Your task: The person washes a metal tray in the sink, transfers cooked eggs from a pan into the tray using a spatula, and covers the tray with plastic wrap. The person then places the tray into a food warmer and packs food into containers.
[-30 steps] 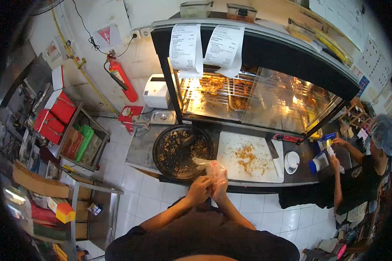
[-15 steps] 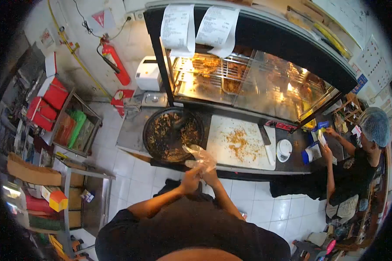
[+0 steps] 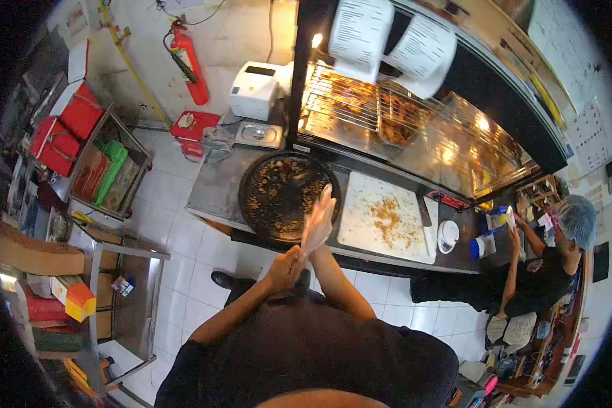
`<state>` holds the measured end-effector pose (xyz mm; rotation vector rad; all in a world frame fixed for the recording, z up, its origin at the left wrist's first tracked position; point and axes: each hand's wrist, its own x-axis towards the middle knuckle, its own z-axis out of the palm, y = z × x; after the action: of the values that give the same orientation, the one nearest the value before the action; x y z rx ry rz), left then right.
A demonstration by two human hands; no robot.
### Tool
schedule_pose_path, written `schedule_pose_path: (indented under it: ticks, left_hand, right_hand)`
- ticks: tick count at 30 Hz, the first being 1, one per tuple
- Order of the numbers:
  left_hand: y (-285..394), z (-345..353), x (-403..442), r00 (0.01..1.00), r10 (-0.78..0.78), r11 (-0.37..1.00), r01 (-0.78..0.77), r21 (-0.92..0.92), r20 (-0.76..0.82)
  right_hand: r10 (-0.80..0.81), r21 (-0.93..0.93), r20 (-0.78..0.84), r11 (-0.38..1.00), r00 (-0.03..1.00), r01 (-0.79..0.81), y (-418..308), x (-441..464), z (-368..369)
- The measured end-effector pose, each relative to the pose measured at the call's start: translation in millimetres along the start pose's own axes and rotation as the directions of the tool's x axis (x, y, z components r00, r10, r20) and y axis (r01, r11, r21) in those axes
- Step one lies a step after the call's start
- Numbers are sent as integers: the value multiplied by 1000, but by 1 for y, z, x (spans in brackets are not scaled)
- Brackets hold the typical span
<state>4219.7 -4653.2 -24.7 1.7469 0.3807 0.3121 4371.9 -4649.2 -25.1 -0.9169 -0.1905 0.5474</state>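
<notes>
My right hand point(image 3: 319, 221) wears a clear plastic glove point(image 3: 315, 234), its fingers stretched out and pointing away from me over the near right rim of a large black pan point(image 3: 248, 221). My left hand point(image 3: 283, 270) is bare and closed at the right wrist, pinching the cuff of the glove. Brown crumbs and bits are scattered inside the pan. Right of it lies a white cutting board point(image 3: 360, 228) strewn with brown crumbs. A knife point(image 3: 425, 221) with a white handle rests along the board's right side.
A lit glass display cabinet point(image 3: 415, 129) with food on racks stands behind the counter. A white kitchen scale point(image 3: 448, 234) sits right of the board. At the right, a co-worker point(image 3: 551, 262) in a hairnet handles something small. A metal cart point(image 3: 126, 177) stands at left.
My right hand has straightened, its gloved fingers now extended upward. My left hand has slid down to the right wrist. The view has shifted, with the counter appearing further right.
</notes>
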Motion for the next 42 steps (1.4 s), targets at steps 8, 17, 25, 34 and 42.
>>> schedule_pose_path:
  ticks: [8, 17, 25, 34, 42]
  left_hand:
    - [-60, -192, -68, 990, 13, 954, 29, 298, -138]
    - [-202, -442, -235, 709, -468, 628, 687, 366, -527]
    - [-179, -615, -194, 682, -373, 924, 332, -188, -629]
    - [-139, -923, -138, 313, -126, 970, 237, -51, -941]
    - [-101, -1186, -187, -224, -147, 984, -136, -119, -963]
  right_hand:
    - [67, -513, 282, 854, 957, 91, 38, 53, 131]
    - [687, -810, 352, 563, 636, -160, 217, -49, 116]
    - [658, -928, 282, 371, 698, 26, 292, -2, 237]
    - [731, -777, 408, -37, 547, 629, 417, 131, 453]
    - [692, -356, 721, 349, 17, 867, 516, 163, 647]
